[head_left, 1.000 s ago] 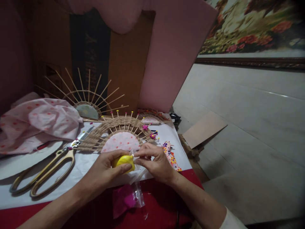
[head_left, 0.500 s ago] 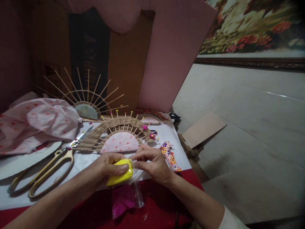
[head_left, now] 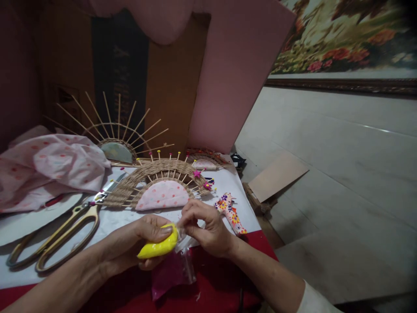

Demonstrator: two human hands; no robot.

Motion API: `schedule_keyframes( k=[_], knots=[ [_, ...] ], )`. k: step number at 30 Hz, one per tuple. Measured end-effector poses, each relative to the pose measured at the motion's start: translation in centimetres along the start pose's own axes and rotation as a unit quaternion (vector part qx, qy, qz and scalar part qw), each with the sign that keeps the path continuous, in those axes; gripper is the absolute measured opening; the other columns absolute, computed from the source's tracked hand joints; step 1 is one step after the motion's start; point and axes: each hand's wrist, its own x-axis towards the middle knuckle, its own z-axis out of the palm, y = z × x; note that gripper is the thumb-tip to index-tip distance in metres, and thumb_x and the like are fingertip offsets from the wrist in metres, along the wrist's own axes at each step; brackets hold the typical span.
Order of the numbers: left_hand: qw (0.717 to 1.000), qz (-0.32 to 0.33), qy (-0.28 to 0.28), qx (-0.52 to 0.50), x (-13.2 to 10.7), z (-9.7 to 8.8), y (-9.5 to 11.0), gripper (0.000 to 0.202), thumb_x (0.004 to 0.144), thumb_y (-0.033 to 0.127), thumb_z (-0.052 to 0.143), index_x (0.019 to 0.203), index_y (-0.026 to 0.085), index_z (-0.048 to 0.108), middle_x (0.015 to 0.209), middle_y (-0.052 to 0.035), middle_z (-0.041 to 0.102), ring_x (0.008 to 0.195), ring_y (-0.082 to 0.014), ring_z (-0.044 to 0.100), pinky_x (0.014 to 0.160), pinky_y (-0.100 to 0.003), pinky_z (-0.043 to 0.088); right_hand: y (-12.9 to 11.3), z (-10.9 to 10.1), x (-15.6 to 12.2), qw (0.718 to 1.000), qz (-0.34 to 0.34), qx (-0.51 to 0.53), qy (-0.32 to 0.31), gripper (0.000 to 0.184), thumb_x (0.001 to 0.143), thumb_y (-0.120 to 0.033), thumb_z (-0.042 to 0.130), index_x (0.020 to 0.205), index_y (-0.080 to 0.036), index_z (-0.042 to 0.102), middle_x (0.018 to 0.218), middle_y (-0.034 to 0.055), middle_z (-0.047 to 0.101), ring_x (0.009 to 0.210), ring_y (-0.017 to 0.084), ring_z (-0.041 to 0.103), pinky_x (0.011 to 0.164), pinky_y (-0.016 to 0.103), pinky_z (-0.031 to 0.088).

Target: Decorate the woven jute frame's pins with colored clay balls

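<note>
My left hand (head_left: 150,234) grips a small clear bag of yellow modelling clay (head_left: 159,247), thumb on top. At the bag's clear end, the fingers of my right hand (head_left: 205,226) pinch the plastic. Just below lies another clear bag, with magenta clay (head_left: 169,274), partly behind the yellow one. Beyond my hands stands a woven half-round fan shape (head_left: 146,174) with a pink dotted fabric centre (head_left: 163,194). Yellow and magenta tips cap its sticks, and a magenta star (head_left: 197,174) sits at its right side.
Large gold-handled scissors (head_left: 70,232) lie at left near crumpled dotted fabric (head_left: 65,161). A stick frame (head_left: 115,150) leans at the back. Right of my hand is a small flowered fabric figure (head_left: 232,214). The white-covered table's right edge borders a tiled wall (head_left: 342,165).
My left hand has tilted and shifted slightly left with the yellow bag, opening its lower fingers a little. My right hand stays pinched at the bag's end.
</note>
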Motion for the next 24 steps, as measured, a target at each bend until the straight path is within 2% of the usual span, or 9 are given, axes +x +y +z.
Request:
schedule_keyframes(
  k=[3,6,9,11,14,17,21,24],
  knots=[
    [0.999,0.028,0.033,0.02,0.0,0.5,0.2,0.022,0.072,0.032,0.067,0.066,0.01,0.062,0.046,-0.0003,0.051,0.035,-0.0058,0.038,0.036,-0.017,0.024,-0.2,-0.3,-0.1,0.999,-0.022,-0.042,-0.018,0.012,0.084,-0.024,0.055,0.077,-0.016,0.06,0.076,0.0034,0.054,0.067,0.013,0.049,0.059,0.026,0.043],
    [0.991,0.051,0.104,0.062,0.1,1.0,0.3,0.025,0.065,0.034,0.074,0.07,0.012,0.064,0.053,-0.0005,0.057,0.042,-0.0071,0.044,0.041,-0.017,0.029,-0.1,-0.6,0.0,0.999,-0.006,-0.046,-0.015,0.014,0.083,-0.028,0.058,0.075,-0.017,0.058,0.074,0.0025,0.053,0.065,0.012,0.049,0.057,0.025,0.043],
    [0.97,0.098,0.181,0.13,0.2,1.2,0.2,0.03,0.059,0.035,0.079,0.073,0.012,0.065,0.06,-0.0005,0.061,0.052,-0.0105,0.051,0.048,-0.019,0.036,0.0,-0.6,0.0,0.998,0.023,-0.049,0.012,0.013,0.081,-0.027,0.063,0.073,-0.017,0.063,0.071,0.0015,0.056,0.064,0.012,0.05,0.057,0.025,0.043],
    [0.95,0.127,0.208,0.196,0.3,1.1,0.2,0.032,0.06,0.038,0.078,0.075,0.013,0.066,0.063,-0.0006,0.062,0.056,-0.0125,0.052,0.052,-0.02,0.038,0.2,-0.6,0.1,0.998,0.036,-0.051,0.03,0.009,0.078,-0.024,0.067,0.073,-0.017,0.066,0.07,0.0013,0.058,0.064,0.012,0.051,0.058,0.025,0.043],
    [0.913,0.168,0.226,0.294,0.2,1.2,0.2,0.028,0.066,0.04,0.073,0.078,0.015,0.068,0.068,-0.0009,0.064,0.063,-0.015,0.054,0.057,-0.022,0.04,0.4,-0.4,0.1,0.997,0.053,-0.041,0.03,0.007,0.076,-0.023,0.07,0.071,-0.018,0.069,0.068,0.0013,0.061,0.064,0.012,0.053,0.059,0.025,0.043],
    [0.886,0.196,0.233,0.351,0.0,1.6,0.2,0.024,0.069,0.039,0.07,0.078,0.017,0.07,0.071,-0.001,0.065,0.066,-0.0164,0.055,0.058,-0.022,0.041,0.6,-0.4,0.2,0.996,0.08,-0.039,0.019,0.01,0.075,-0.026,0.071,0.069,-0.017,0.069,0.068,0.0013,0.063,0.064,0.012,0.055,0.059,0.025,0.043],
    [0.875,0.189,0.245,0.371,-0.1,1.9,0.2,0.024,0.072,0.038,0.068,0.081,0.016,0.07,0.071,-0.0021,0.065,0.065,-0.0171,0.054,0.056,-0.023,0.041,0.5,-0.5,0.2,0.994,0.104,-0.036,0.006,0.015,0.075,-0.028,0.07,0.067,-0.016,0.066,0.067,0.0006,0.061,0.063,0.011,0.053,0.058,0.024,0.041],
    [0.875,0.186,0.249,0.371,-0.1,1.9,0.2,0.026,0.073,0.039,0.067,0.08,0.015,0.069,0.07,-0.002,0.064,0.065,-0.0165,0.053,0.056,-0.022,0.04,0.3,-0.5,0.2,0.993,0.109,-0.042,-0.002,0.013,0.076,-0.022,0.067,0.067,-0.015,0.061,0.068,-0.0008,0.057,0.062,0.01,0.049,0.056,0.022,0.039]
  ],
)
